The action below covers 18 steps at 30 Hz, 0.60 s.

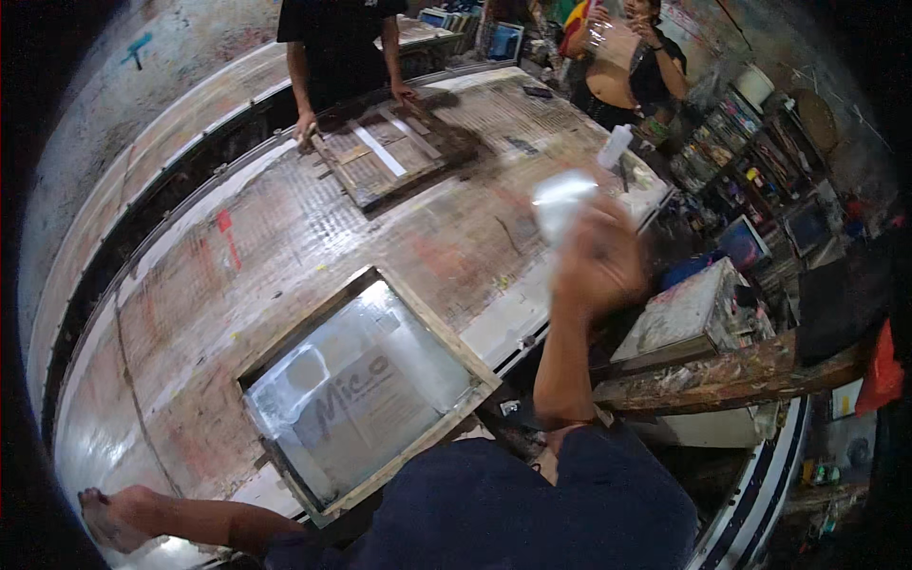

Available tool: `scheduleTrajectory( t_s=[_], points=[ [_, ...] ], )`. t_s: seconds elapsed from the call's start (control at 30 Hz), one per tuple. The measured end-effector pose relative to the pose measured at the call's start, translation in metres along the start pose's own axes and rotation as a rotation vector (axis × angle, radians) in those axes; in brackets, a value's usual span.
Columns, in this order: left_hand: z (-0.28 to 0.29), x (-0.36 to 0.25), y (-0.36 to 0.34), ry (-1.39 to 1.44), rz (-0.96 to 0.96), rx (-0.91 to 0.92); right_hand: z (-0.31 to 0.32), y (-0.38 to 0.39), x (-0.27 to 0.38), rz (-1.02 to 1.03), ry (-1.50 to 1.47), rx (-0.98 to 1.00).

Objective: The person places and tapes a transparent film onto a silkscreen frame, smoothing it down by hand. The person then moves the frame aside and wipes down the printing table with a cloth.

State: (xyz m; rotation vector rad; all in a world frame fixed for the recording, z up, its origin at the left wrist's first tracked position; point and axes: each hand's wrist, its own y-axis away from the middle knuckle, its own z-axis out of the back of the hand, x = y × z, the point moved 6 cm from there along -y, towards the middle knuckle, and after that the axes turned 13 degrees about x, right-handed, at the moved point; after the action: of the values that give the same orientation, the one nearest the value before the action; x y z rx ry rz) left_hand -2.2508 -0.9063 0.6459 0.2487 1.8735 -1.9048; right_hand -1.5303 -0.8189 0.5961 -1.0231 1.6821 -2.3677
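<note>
- Two bare hands are spread well apart: the left hand [119, 521] is low at the table's [180, 313] left end, the right hand [598, 266] raised over its right edge.
- Right fingers look bent around a pale shiny object [562, 204]; blur hides its kind and their exact spread.
- Left fingers are dim and small near the rim; I cannot tell how far open, or whether they hold anything.
- Between the hands, a wood-framed screen [366, 408] lies by the person's torso.
- Across the table, a co-worker [337, 57] touches another wooden frame [418, 191].
</note>
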Motion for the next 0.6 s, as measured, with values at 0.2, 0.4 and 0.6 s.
scheduleTrajectory(
  t_s=[0.2, 0.4, 0.6],
  points=[
    [0.005, 0.011, 0.032, 0.539, -0.030, 0.077, -0.091, 0.193, -0.175, -0.310, 0.718, 0.916],
    [0.018, 0.077, 0.040, 0.555, 0.000, 0.209, -0.069, 0.267, -0.148, -0.556, 0.673, 1.035],
    [0.038, 0.099, 0.030, 1.375, 0.343, 0.437, -0.076, 0.101, 0.096, -0.049, -0.585, 0.824]
  ],
)
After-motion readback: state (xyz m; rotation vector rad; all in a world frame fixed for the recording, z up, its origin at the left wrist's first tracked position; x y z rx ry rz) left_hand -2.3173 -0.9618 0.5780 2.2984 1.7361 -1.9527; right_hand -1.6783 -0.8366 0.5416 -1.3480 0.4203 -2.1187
